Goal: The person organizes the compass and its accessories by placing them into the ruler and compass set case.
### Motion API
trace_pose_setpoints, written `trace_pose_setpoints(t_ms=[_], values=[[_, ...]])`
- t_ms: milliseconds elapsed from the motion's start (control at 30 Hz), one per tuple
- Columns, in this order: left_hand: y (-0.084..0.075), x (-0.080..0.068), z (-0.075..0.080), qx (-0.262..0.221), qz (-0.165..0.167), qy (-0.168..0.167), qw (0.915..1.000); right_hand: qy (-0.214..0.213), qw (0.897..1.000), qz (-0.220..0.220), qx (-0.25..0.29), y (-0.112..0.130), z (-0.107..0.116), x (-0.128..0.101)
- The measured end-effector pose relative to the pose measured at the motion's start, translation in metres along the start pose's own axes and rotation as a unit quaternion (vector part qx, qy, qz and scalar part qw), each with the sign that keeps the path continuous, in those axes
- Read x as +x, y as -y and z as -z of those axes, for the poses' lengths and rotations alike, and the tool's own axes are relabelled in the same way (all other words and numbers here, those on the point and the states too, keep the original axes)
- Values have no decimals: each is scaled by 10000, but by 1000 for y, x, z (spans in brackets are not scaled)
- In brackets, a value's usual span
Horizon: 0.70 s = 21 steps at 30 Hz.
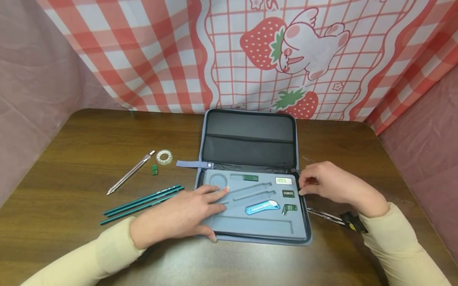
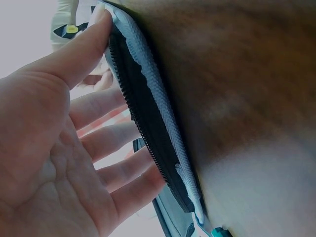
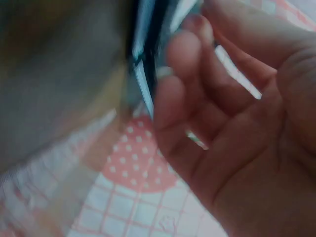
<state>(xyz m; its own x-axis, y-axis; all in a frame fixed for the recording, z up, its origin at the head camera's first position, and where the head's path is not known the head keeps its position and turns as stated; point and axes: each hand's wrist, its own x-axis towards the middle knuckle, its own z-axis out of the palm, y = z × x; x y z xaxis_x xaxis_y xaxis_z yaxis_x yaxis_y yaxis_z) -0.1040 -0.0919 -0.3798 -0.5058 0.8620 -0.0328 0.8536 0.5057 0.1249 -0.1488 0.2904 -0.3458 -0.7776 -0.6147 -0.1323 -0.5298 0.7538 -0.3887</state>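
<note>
A zippered case [image 1: 296, 145] lies unfolded, its grey insert [image 1: 250, 222] in the near half. My left hand [image 1: 186, 210] rests on the insert's left part with fingers spread; its thumb touches the front rim, beside the zipper [image 2: 131, 94] in the left wrist view. At the right rim my right hand [image 1: 330, 184] has fingers curled, pinching the case's edge; the right wrist view is blurred there. The insert's recesses hold a blue cutter [image 1: 262, 207], a white eraser [image 1: 284, 180], a sharpener [image 1: 288, 194], a green angled piece [image 1: 289, 209] and a green block [image 1: 251, 178].
Left of the case lie teal pencils [image 1: 143, 200], a slim silver pointed tool [image 1: 130, 172], a small green piece [image 1: 154, 170] and a clear ring [image 1: 164, 157]. A silver two-legged tool [image 1: 325, 215] is partly hidden by the right wrist. A strap [image 1: 189, 163] sticks out leftward.
</note>
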Motion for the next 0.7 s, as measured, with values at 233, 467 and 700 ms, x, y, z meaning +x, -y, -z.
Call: trace_pose_setpoints(t_ms=[233, 467, 700], values=[[0, 0, 0, 18, -22, -34, 10000, 377, 9960, -814, -35, -6, 2, -27], [0, 0, 1, -46, 26, 23, 10000, 944, 9848, -1458, -18, -11, -13, -50], [-1, 1, 1, -120, 44, 81, 9999, 1078, 9847, -1368, -48, -13, -18, -55]])
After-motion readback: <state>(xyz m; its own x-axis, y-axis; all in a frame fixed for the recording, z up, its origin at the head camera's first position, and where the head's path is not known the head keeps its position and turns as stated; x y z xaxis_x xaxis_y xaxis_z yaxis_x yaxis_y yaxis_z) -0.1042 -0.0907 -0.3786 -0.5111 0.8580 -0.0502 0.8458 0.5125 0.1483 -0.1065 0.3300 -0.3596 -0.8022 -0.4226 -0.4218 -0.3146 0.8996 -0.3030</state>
